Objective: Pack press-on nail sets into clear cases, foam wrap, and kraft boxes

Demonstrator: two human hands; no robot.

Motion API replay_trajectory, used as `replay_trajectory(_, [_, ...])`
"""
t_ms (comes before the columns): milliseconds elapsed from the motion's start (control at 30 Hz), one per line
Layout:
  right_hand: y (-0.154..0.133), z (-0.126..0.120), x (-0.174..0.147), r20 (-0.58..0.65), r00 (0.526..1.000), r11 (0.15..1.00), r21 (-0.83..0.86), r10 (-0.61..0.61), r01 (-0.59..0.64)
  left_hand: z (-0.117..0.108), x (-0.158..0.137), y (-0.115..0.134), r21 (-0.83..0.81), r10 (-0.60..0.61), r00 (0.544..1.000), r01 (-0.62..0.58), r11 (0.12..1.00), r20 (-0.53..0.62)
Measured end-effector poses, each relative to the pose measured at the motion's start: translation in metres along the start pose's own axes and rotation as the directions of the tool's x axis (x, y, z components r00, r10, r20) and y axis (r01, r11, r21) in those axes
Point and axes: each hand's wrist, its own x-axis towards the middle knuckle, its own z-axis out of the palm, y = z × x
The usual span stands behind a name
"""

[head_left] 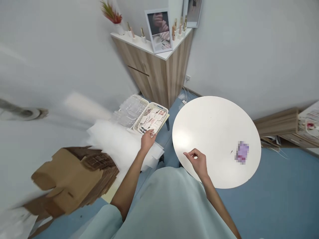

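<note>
My left hand (148, 142) reaches to the near edge of a white plastic basket (165, 109). Its fingers are curled and bent together; whatever may be between them is too small to make out. Inside the basket lies a loose heap of small printed cards (153, 119). Over the left edge of a round white table (211, 122) hovers my right hand (198, 162), thumb and fingers drawn into a pinch. Anything in that pinch cannot be made out. A blurred-out purple packet (242, 152) lies on the table's right side.
Beside the basket is another holding clear plastic pieces (132, 109). White sheets (109, 142) and stacked brown cardboard boxes (72, 179) stand at left. Behind is a wooden corner cabinet (154, 79) with a picture frame (160, 31) and small bottles. A shelf (279, 122) is at right.
</note>
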Motion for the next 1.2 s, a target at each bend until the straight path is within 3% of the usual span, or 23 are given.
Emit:
replay_trajectory(167, [-0.014,0.032,-0.008,-0.16,0.987,0.999,-0.03,0.03,-0.036,-0.006,0.083,-0.011,0.205,0.163,0.986,-0.154,0.966,-0.028])
replay_trajectory(300, [-0.02,0.055,-0.016,-0.269,0.962,0.997,-0.044,0.049,-0.063,-0.009,0.129,-0.023,0.315,0.186,0.982,-0.166,0.934,-0.034])
replay_trajectory(567, [-0.024,0.078,-0.034,-0.397,0.913,0.994,-0.016,0.096,-0.111,-0.005,0.165,-0.037,0.473,0.26,0.957,-0.288,0.833,0.127])
replay_trajectory(767, [-0.026,0.068,-0.033,-0.386,0.92,0.997,-0.014,0.061,-0.072,-0.008,0.163,-0.027,0.51,0.284,0.947,-0.321,0.798,0.15])
replay_trajectory(967, [-0.018,0.043,-0.029,-0.308,0.951,1.0,0.0,0.024,-0.025,-0.028,0.131,-0.005,0.363,0.322,0.943,-0.273,0.891,-0.079])
replay_trajectory(1100, [-0.01,0.02,-0.023,-0.254,0.967,1.0,0.026,0.0,0.007,-0.029,0.082,0.029,0.031,0.231,0.945,-0.23,0.973,-0.232])
replay_trajectory(1200, [-0.005,0.002,-0.016,-0.222,0.975,0.999,0.048,-0.008,0.019,-0.018,0.036,0.061,-0.352,0.1,0.992,-0.123,0.928,-0.081])
